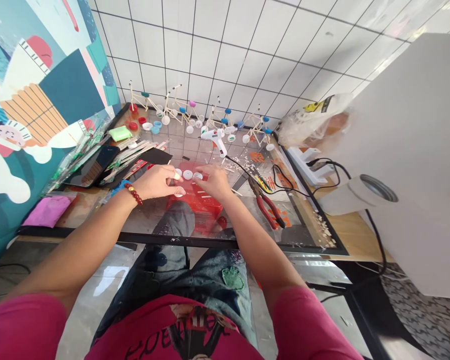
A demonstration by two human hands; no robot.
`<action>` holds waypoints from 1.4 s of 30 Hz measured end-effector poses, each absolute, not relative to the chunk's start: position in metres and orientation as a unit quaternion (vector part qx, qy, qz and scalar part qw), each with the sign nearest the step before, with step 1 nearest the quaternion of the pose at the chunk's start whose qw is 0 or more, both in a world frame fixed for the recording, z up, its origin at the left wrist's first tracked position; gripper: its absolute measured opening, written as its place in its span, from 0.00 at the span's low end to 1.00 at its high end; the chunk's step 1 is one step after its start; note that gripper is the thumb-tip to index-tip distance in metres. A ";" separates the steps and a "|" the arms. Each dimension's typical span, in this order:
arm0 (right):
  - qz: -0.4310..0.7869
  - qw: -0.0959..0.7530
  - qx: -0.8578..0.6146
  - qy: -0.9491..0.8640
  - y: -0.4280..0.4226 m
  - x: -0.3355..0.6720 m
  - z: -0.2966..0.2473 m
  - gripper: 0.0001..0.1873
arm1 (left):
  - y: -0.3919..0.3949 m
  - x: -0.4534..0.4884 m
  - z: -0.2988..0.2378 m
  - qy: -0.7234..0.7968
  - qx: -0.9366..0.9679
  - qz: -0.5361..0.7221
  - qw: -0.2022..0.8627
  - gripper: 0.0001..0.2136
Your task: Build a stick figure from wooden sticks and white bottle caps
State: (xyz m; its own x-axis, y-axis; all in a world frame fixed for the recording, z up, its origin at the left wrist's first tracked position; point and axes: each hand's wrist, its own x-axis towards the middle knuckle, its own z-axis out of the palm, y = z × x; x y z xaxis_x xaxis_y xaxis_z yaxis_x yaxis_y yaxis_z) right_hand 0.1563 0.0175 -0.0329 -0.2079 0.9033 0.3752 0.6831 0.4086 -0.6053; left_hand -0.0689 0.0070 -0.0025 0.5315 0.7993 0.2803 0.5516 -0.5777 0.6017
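My left hand (158, 182) reaches over the glass-topped table, thumb and fingers apart. Its fingertips touch a white bottle cap (178, 173), and a second white cap (179, 194) lies partly hidden under the thumb. Another white bottle cap (187, 174) sits between my two hands. On the other side, my right hand (214, 181) has thumb and forefinger closed around a white bottle cap (197, 176) at the end of this short row. Thin wooden sticks (204, 194) lie just below the right hand.
Several stick-and-cap models (210, 117) stand along the tiled wall. A white glue gun (217, 141) trails its cord rightward, past red-handled pliers (268, 205). Coloured caps (155, 125), wooden sticks (135, 155) and a purple packet (48, 211) lie left. A power strip (311, 167) sits right.
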 end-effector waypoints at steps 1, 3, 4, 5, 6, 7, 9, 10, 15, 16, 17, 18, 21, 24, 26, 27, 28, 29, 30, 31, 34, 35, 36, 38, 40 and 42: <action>0.196 0.386 -0.512 -0.742 0.018 0.157 -0.032 0.13 | 0.007 -0.070 -0.003 0.398 0.840 0.296 0.219 0.13; 0.314 0.463 -0.477 -0.677 0.016 0.159 -0.029 0.17 | 0.007 -0.069 -0.003 0.399 0.822 0.356 0.198 0.12; 0.389 0.489 -0.451 -0.638 0.014 0.160 -0.027 0.20 | 0.006 -0.068 -0.003 0.401 0.810 0.385 0.187 0.12; 0.464 0.500 -0.420 -0.599 0.011 0.161 -0.025 0.23 | 0.005 -0.067 -0.003 0.405 0.798 0.409 0.177 0.12; 0.531 0.499 -0.389 -0.564 0.008 0.161 -0.023 0.25 | 0.004 -0.065 -0.003 0.407 0.788 0.429 0.168 0.13; 0.585 0.490 -0.363 -0.535 0.004 0.160 -0.022 0.26 | 0.002 -0.062 -0.003 0.406 0.782 0.444 0.163 0.15; 0.651 0.468 -0.329 -0.500 -0.003 0.156 -0.020 0.26 | -0.001 -0.058 -0.004 0.393 0.780 0.459 0.160 0.20; 0.666 0.460 -0.319 -0.493 -0.005 0.154 -0.020 0.25 | -0.002 -0.056 -0.005 0.381 0.786 0.461 0.158 0.21; 0.681 0.435 -0.310 -0.501 -0.007 0.147 -0.023 0.25 | -0.004 -0.052 -0.009 0.310 0.826 0.447 0.149 0.19; 0.668 0.437 -0.318 -0.511 -0.005 0.148 -0.023 0.26 | -0.002 -0.054 -0.009 0.311 0.824 0.450 0.148 0.19; 0.646 0.445 -0.332 -0.524 -0.003 0.150 -0.024 0.26 | 0.000 -0.056 -0.009 0.324 0.815 0.459 0.142 0.18; 0.614 0.456 -0.351 -0.541 -0.001 0.152 -0.024 0.25 | 0.004 -0.059 -0.009 0.349 0.800 0.471 0.130 0.17; 0.465 0.475 -0.433 -0.609 0.003 0.157 -0.027 0.20 | 0.016 -0.072 -0.010 0.444 0.753 0.483 0.055 0.12; 0.317 0.419 -0.482 -0.701 0.000 0.156 -0.029 0.13 | 0.024 -0.080 -0.012 0.483 0.766 0.424 -0.006 0.12; 0.246 0.363 -0.476 -0.762 -0.005 0.153 -0.029 0.10 | 0.023 -0.078 -0.013 0.478 0.798 0.368 -0.012 0.13; 0.220 0.338 -0.471 -0.784 -0.007 0.151 -0.028 0.10 | 0.022 -0.076 -0.014 0.473 0.812 0.341 -0.010 0.15; 0.199 0.319 -0.467 -0.800 -0.009 0.150 -0.027 0.10 | 0.020 -0.074 -0.014 0.472 0.823 0.317 -0.009 0.16; 0.186 0.307 -0.465 -0.809 -0.010 0.149 -0.027 0.11 | 0.019 -0.071 -0.015 0.473 0.830 0.296 -0.009 0.18; 0.181 0.302 -0.464 -0.813 -0.011 0.149 -0.026 0.13 | 0.017 -0.069 -0.016 0.478 0.833 0.278 -0.008 0.19; 0.182 0.307 -0.463 -0.812 -0.010 0.150 -0.026 0.15 | 0.016 -0.067 -0.017 0.483 0.835 0.263 -0.006 0.20; 0.198 0.357 -0.453 -0.793 -0.006 0.156 -0.026 0.15 | 0.016 -0.065 -0.021 0.498 0.837 0.227 0.008 0.19; 0.197 0.375 -0.457 -0.782 -0.004 0.159 -0.027 0.14 | 0.016 -0.065 -0.022 0.500 0.838 0.220 0.013 0.18; 0.192 0.387 -0.467 -0.771 -0.002 0.162 -0.027 0.12 | 0.017 -0.065 -0.023 0.501 0.839 0.214 0.016 0.18; 0.176 0.392 -0.497 -0.754 0.001 0.168 -0.028 0.11 | 0.017 -0.064 -0.024 0.500 0.841 0.208 0.019 0.17; 0.166 0.384 -0.521 -0.744 0.003 0.172 -0.028 0.11 | 0.016 -0.063 -0.025 0.498 0.842 0.206 0.017 0.17; 0.167 0.376 -0.518 -0.750 0.003 0.174 -0.027 0.11 | 0.015 -0.063 -0.024 0.498 0.843 0.205 0.016 0.16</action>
